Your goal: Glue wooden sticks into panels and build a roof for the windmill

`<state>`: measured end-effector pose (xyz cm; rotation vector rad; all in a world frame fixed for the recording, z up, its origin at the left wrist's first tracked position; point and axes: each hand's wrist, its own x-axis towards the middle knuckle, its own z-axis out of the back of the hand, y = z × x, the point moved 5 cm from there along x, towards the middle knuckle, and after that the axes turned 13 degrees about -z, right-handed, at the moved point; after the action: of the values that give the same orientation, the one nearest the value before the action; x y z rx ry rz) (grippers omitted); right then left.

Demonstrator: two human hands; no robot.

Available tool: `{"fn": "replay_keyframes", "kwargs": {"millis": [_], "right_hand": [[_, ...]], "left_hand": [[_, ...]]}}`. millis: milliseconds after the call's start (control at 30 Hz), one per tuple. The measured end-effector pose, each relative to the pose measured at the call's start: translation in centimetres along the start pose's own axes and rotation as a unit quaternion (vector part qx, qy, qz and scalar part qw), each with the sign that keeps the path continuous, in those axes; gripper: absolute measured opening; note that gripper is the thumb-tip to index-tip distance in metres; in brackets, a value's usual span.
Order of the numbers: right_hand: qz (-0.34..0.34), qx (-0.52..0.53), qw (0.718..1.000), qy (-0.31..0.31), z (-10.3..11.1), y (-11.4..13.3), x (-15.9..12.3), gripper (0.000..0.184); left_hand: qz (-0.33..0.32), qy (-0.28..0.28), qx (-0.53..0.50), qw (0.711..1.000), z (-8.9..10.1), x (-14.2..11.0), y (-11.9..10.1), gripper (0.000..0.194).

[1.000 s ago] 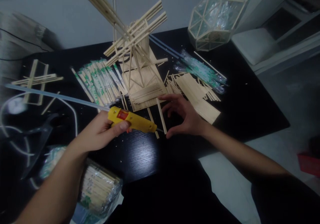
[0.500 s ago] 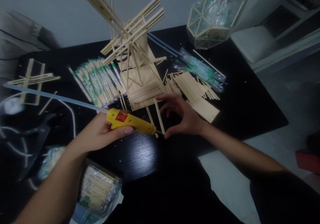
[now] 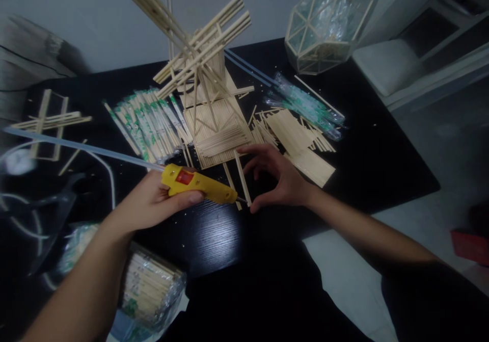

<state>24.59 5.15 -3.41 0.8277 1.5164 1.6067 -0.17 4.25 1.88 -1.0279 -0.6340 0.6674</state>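
Note:
A yellow hot glue gun (image 3: 202,185) is gripped in my left hand (image 3: 155,199), with a long clear glue stick (image 3: 87,150) trailing from its back end. Its nozzle meets the lower end of a short wooden stick (image 3: 243,178). My right hand (image 3: 280,176) holds that stick by its two ends, between thumb and a stretched finger. Beyond it stands a windmill-like model (image 3: 202,72) of wooden sticks, its crossed blades leaning up over a slatted base (image 3: 210,115). A bundle of thin cut sticks (image 3: 221,140) lies on the base.
Wrapped chopsticks (image 3: 147,120) lie left of the model. Flat stick panels (image 3: 292,133) and plastic wrappers (image 3: 305,107) are at right. A faceted glass terrarium (image 3: 332,26) stands behind. A stick frame (image 3: 49,123) and a white cable (image 3: 110,174) lie left; a chopstick pack (image 3: 153,286) sits near me.
The glue gun's nozzle has shifted very slightly up and left along the stick's lower end. My right hand and the stick stay almost in place.

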Motion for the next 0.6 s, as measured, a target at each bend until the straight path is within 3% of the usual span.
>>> {"fn": "replay_keyframes", "kwargs": {"millis": [600], "right_hand": [[0.006,0.000,1.000,0.004,-0.08,-0.07,-0.07,0.096]], "left_hand": [[-0.021,-0.013,0.026,0.999,0.54,-0.40,0.91,0.014]]}}
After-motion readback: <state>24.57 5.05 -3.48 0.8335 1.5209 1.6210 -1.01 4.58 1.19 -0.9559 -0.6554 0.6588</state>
